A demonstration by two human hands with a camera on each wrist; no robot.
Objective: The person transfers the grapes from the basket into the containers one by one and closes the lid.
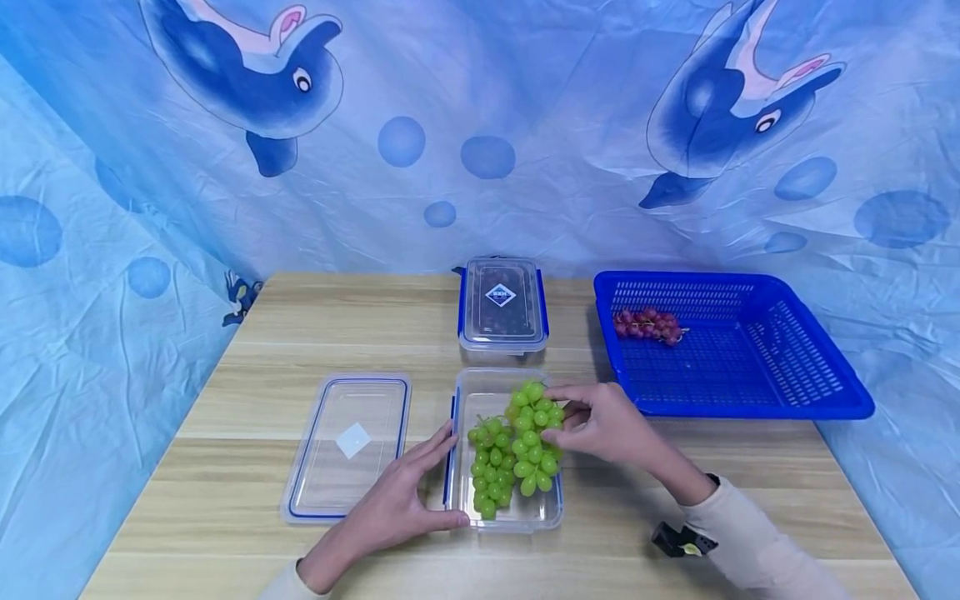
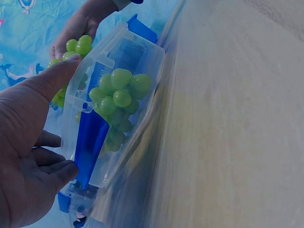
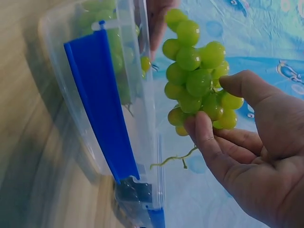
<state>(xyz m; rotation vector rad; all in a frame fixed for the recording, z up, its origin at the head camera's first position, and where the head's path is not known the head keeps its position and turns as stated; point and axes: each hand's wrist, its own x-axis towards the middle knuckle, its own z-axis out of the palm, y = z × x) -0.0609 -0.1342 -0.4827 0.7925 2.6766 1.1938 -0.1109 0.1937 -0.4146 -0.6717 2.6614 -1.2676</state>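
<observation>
A bunch of green grapes (image 3: 197, 71) is pinched between the thumb and fingers of my right hand (image 1: 603, 421). It hangs over the right side of an uncovered clear plastic food container (image 1: 525, 518) with blue side latches. Inside the container lies a second green bunch (image 1: 491, 475), partly overlapped by the held one in the head view. My left hand (image 1: 401, 500) rests against the container's left side with fingers spread, the thumb by the near left corner. In the left wrist view the thumb (image 2: 57, 76) lies at the rim and the other fingers bend loosely near the blue latch (image 2: 90, 142).
Left of the container lies a clear lid (image 1: 330, 483) with a blue seal. Behind it stands a closed container (image 1: 503, 321) with dark contents. A blue plastic basket (image 1: 795, 408) at the right holds red grapes (image 1: 648, 325). All stand on a wooden table (image 1: 225, 467).
</observation>
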